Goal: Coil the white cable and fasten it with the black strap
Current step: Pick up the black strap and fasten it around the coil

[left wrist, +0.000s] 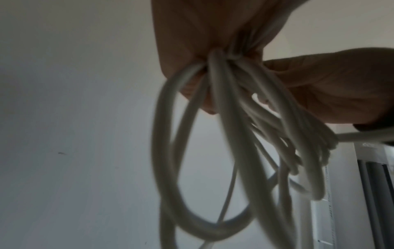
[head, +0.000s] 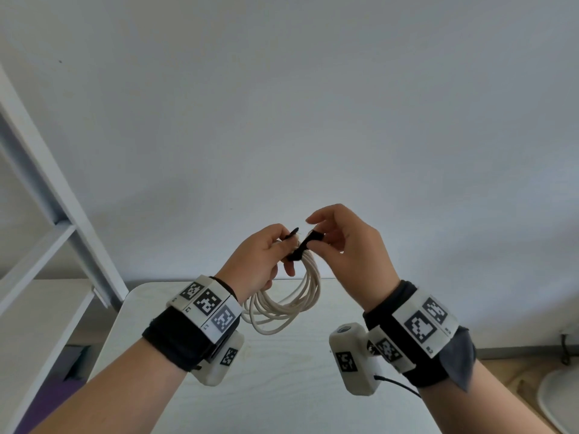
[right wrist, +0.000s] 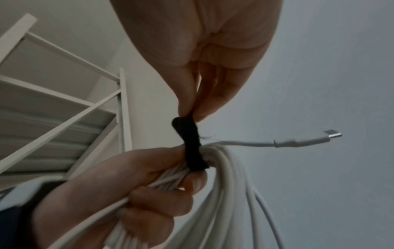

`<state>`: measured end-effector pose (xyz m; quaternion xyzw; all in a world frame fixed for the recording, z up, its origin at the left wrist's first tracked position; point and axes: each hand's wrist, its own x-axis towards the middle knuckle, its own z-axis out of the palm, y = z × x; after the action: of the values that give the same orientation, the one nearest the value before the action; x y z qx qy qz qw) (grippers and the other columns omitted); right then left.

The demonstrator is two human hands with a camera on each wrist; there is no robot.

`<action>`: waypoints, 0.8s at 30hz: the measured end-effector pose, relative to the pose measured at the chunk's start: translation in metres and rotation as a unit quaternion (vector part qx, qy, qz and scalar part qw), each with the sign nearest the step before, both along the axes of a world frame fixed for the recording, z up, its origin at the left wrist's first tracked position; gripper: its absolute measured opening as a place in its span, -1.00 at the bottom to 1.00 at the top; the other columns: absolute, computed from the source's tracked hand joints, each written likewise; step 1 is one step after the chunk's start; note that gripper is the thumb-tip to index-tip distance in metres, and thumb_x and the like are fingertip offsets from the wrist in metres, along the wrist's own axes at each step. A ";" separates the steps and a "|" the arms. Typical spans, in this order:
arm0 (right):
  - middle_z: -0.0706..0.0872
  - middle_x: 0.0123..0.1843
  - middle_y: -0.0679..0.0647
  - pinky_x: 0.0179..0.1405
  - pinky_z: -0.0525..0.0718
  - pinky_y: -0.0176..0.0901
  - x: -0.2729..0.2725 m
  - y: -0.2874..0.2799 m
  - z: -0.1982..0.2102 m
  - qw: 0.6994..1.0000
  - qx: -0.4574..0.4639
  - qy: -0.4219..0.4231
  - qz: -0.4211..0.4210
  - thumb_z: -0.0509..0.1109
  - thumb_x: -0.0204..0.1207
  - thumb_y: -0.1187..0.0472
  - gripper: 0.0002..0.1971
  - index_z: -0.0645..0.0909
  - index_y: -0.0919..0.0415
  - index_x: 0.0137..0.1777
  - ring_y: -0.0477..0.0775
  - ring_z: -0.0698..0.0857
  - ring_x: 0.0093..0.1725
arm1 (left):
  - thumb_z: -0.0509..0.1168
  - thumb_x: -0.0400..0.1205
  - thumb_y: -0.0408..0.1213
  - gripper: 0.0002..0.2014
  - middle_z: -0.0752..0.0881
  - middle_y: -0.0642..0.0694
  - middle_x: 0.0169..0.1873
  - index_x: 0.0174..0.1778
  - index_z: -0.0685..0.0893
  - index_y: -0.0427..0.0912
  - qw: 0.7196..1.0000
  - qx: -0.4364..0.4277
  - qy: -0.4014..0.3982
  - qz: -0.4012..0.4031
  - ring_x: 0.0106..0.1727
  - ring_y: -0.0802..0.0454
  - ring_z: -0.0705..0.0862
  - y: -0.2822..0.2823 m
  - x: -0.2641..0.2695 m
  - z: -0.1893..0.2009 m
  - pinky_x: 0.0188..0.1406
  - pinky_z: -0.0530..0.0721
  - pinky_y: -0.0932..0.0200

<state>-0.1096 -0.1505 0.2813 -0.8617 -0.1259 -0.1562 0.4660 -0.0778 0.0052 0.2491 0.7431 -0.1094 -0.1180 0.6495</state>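
Note:
The white cable [head: 282, 303] hangs in several loops above the table, bunched at the top in my left hand [head: 266, 255]. Those loops fill the left wrist view as the cable [left wrist: 213, 151] drops from my curled fingers. The black strap [head: 305, 245] runs round the bunch; in the right wrist view the strap [right wrist: 193, 148] rises to my right hand [right wrist: 192, 112], whose thumb and fingertip pinch its free end. My right hand [head: 322, 238] sits just right of the left. One cable end with a metal plug [right wrist: 332, 134] sticks out sideways.
A white table [head: 282, 386] lies below my hands, with a white shelf frame [head: 47, 183] to the left and a plain wall behind. A round white object [head: 560, 402] sits low at the right edge.

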 end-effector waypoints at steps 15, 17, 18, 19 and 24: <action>0.73 -0.41 0.03 -0.38 0.68 -0.35 0.040 -0.013 0.011 0.986 0.065 0.140 0.054 0.48 0.36 0.42 -0.81 0.63 0.11 -0.22 -0.13 0.67 -0.49 | 0.12 0.71 -0.30 -0.85 0.71 -0.20 -0.40 -0.17 0.49 -0.18 0.997 -0.010 -0.054 -0.046 -0.71 0.15 0.22 -0.002 -0.021 0.006 -0.73 0.17 0.31; 0.73 -0.44 0.03 -0.38 0.67 -0.33 0.041 -0.012 0.006 0.981 0.076 0.171 0.057 0.50 0.36 0.41 -0.82 0.63 0.11 -0.24 -0.14 0.67 -0.49 | 0.14 0.70 -0.32 -0.89 0.71 -0.11 -0.44 -0.15 0.48 -0.14 0.996 0.007 -0.083 -0.031 -0.71 0.17 0.26 -0.002 -0.022 0.005 -0.72 0.23 0.33; 0.72 -0.45 0.03 -0.36 0.67 -0.28 0.042 -0.011 0.003 0.977 0.083 0.188 0.058 0.50 0.36 0.40 -0.83 0.63 0.12 -0.25 -0.10 0.67 -0.49 | 0.16 0.69 -0.31 -0.91 0.71 -0.03 -0.48 -0.13 0.47 -0.12 0.995 0.015 -0.096 -0.024 -0.71 0.18 0.27 -0.002 -0.022 0.005 -0.72 0.26 0.33; 0.72 -0.46 0.03 -0.34 0.66 -0.21 0.042 -0.010 0.001 0.973 0.090 0.206 0.060 0.49 0.36 0.39 -0.85 0.63 0.14 -0.26 -0.03 0.66 -0.47 | 0.17 0.68 -0.29 -0.94 0.71 0.00 -0.51 -0.11 0.46 -0.09 0.994 0.024 -0.108 -0.017 -0.71 0.18 0.28 -0.002 -0.022 0.004 -0.71 0.27 0.33; 0.70 -0.39 0.15 -0.45 0.55 -0.24 0.043 -0.009 -0.004 0.953 0.080 0.274 0.101 0.39 0.45 0.39 -0.89 0.63 0.19 -0.25 0.12 0.56 -0.44 | 0.23 0.65 -0.23 -0.89 0.74 0.01 -0.45 0.07 0.48 -0.02 0.986 0.046 -0.158 -0.004 -0.66 0.14 0.33 -0.001 -0.021 0.003 -0.65 0.33 0.39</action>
<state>-0.0662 -0.1593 0.2769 -0.8140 -0.0672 0.1241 0.5634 -0.0991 0.0044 0.2517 0.7811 -0.2080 -0.0066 0.5887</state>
